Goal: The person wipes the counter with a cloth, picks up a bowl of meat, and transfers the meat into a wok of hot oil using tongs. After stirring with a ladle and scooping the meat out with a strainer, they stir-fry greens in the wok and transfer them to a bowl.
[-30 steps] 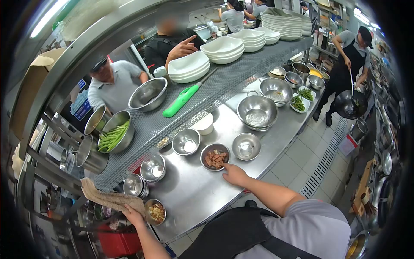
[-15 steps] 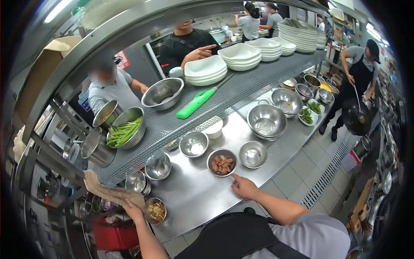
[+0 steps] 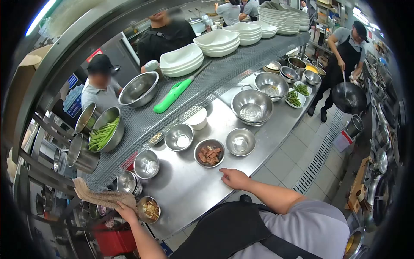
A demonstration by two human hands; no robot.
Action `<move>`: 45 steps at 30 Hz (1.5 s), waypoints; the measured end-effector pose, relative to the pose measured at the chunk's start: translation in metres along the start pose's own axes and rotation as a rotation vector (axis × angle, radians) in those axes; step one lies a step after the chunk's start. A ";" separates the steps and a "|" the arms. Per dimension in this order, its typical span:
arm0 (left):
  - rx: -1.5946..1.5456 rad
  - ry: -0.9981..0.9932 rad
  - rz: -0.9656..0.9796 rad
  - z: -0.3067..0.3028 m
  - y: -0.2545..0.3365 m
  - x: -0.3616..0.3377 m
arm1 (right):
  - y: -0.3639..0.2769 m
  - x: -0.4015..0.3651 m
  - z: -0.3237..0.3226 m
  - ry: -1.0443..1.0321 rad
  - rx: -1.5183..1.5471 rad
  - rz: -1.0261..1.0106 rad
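Observation:
At lower left, my left hand [image 3: 127,212] grips the end of a brown cloth [image 3: 101,197], which stretches toward the shelf post. Beside that hand, a steel bowl holds a chopped, pale and brown mixture [image 3: 150,210]. My right hand [image 3: 235,178] is over the front edge of the steel counter [image 3: 189,194], holding nothing, its index finger partly extended and the other fingers loosely curled. A small gap separates its fingertips from a steel bowl of reddish-brown meat pieces [image 3: 209,154]. Just right of the meat sits another steel bowl [image 3: 240,142], with no food showing.
An overhead shelf carries stacked white dishes [image 3: 181,60], a green-handled tool [image 3: 174,95] and a bowl of green beans [image 3: 103,134]. Large steel bowls [image 3: 252,108] stand farther right. A co-worker [image 3: 347,56] holds a wok [image 3: 348,98]; two other people are behind the shelf.
My right hand has drawn back slightly from the meat bowl's rim. My left hand keeps the cloth. The view has shifted, and the person behind the shelf no longer shows a pointing hand.

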State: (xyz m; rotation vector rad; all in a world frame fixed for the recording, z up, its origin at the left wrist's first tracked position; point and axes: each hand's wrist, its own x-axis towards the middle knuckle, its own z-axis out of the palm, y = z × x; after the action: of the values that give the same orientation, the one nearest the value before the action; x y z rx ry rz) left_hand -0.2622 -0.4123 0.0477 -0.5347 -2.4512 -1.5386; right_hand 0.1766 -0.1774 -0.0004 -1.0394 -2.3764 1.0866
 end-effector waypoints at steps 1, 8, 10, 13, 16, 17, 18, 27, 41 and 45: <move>0.022 -0.020 0.003 0.001 -0.006 0.002 | 0.000 -0.001 0.001 -0.010 0.000 -0.012; 0.058 -0.009 -0.008 0.000 -0.010 0.004 | 0.002 -0.008 0.001 0.004 -0.024 -0.019; 0.010 -0.004 0.012 0.002 -0.013 0.005 | -0.002 -0.009 -0.002 -0.030 -0.018 0.035; 0.039 -0.002 -0.019 0.001 0.001 0.001 | -0.006 -0.009 -0.004 -0.048 -0.011 0.046; 0.015 -0.002 0.008 0.001 0.005 -0.002 | -0.006 -0.008 -0.006 -0.047 -0.030 0.036; 0.012 0.008 0.006 0.001 0.005 -0.002 | -0.007 -0.008 -0.006 -0.056 -0.034 0.044; 0.011 0.011 -0.004 0.001 0.006 -0.002 | -0.006 -0.007 -0.005 -0.054 -0.048 0.047; -0.049 0.019 0.016 0.002 0.010 -0.004 | 0.003 -0.011 -0.008 -0.075 -0.033 0.060; -0.033 0.046 0.007 0.005 -0.003 -0.002 | 0.008 -0.014 -0.016 -0.074 -0.031 0.057; 0.026 0.047 0.028 0.001 0.007 -0.003 | 0.011 -0.014 -0.016 -0.080 0.001 0.055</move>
State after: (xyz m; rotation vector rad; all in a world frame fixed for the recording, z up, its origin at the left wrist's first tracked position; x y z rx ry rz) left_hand -0.2566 -0.4088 0.0523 -0.5206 -2.4151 -1.4888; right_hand 0.2009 -0.1745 0.0017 -1.0870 -2.4223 1.1693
